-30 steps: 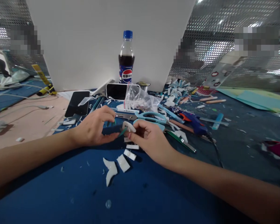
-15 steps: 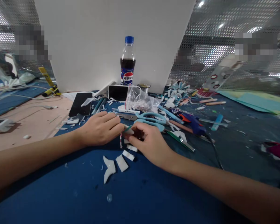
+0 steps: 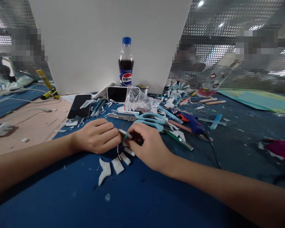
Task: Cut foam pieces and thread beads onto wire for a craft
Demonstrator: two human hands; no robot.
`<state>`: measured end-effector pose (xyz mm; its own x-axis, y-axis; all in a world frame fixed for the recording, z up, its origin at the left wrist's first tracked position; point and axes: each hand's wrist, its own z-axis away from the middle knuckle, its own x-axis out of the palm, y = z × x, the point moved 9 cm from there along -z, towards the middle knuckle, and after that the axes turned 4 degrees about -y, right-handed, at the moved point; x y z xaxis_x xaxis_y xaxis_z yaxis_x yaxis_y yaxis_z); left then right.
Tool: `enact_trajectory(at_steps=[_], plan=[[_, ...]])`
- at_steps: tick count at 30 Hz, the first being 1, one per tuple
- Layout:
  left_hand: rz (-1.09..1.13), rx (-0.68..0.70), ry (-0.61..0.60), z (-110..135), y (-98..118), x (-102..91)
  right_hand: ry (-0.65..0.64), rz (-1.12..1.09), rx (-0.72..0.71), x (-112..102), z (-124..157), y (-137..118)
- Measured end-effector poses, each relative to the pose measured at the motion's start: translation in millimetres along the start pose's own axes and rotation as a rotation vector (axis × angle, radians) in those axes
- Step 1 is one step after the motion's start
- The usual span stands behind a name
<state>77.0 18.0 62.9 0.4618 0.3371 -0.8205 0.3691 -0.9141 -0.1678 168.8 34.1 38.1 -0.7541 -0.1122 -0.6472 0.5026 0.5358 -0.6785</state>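
Between my two hands is a small white piece (image 3: 122, 132) with a thin teal strip (image 3: 125, 136) across it. My left hand (image 3: 99, 135) is closed in a loose fist at the piece's left end. The fingertips of my right hand (image 3: 148, 144) pinch its other end. A thin red-and-white striped strand (image 3: 118, 151) hangs down below my left fingers. On the blue table beneath lie several flat white cut pieces: a tail-shaped one (image 3: 104, 171), a squarish one (image 3: 118, 165) and narrower ones (image 3: 125, 159) partly below my right hand.
Behind my hands lie light-blue scissors (image 3: 149, 119), a green-handled cutter (image 3: 179, 140), a blue glue gun (image 3: 194, 123) with a cord and a clear plastic bag (image 3: 141, 100). Phones (image 3: 80, 106), a cola bottle (image 3: 126, 65) and scraps (image 3: 177, 93) stand or lie farther back.
The white piece has tilted and shows more of its length between my hands. The striped strand now reaches down towards the flat white pieces. The whole view has shifted slightly.
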Motion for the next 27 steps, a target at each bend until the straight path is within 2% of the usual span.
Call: enact_trajectory(at_steps=[3, 4, 8, 11, 16, 22, 27], plan=[[-0.178, 0.217, 0.017, 3.9, 16.4, 3.4, -0.056, 0.010, -0.025, 4.2, -1.0, -4.8], [-0.205, 0.219, 0.035, 4.0, 15.2, 3.6, -0.083, -0.005, -0.016, 6.1, -1.8, -4.5], [-0.124, 0.012, 0.099, 1.0, -8.5, 2.5, -0.231, -0.214, 0.088, 17.3, -3.3, 5.8], [0.007, -0.096, 0.103, 0.4, -20.9, 4.5, -0.258, -0.428, 0.173, 19.8, -2.3, 15.1], [0.149, -0.168, 0.074, -0.6, -25.7, 8.2, -0.234, -0.555, 0.227, 19.5, -2.0, 19.1], [0.165, -0.198, 0.001, -0.7, -20.2, 15.7, -0.266, -0.761, 0.218, 30.9, -3.4, 15.2], [0.147, -0.219, -0.037, -2.0, -18.9, 19.1, -0.128, -0.775, 0.178, 21.6, -6.8, 23.0]])
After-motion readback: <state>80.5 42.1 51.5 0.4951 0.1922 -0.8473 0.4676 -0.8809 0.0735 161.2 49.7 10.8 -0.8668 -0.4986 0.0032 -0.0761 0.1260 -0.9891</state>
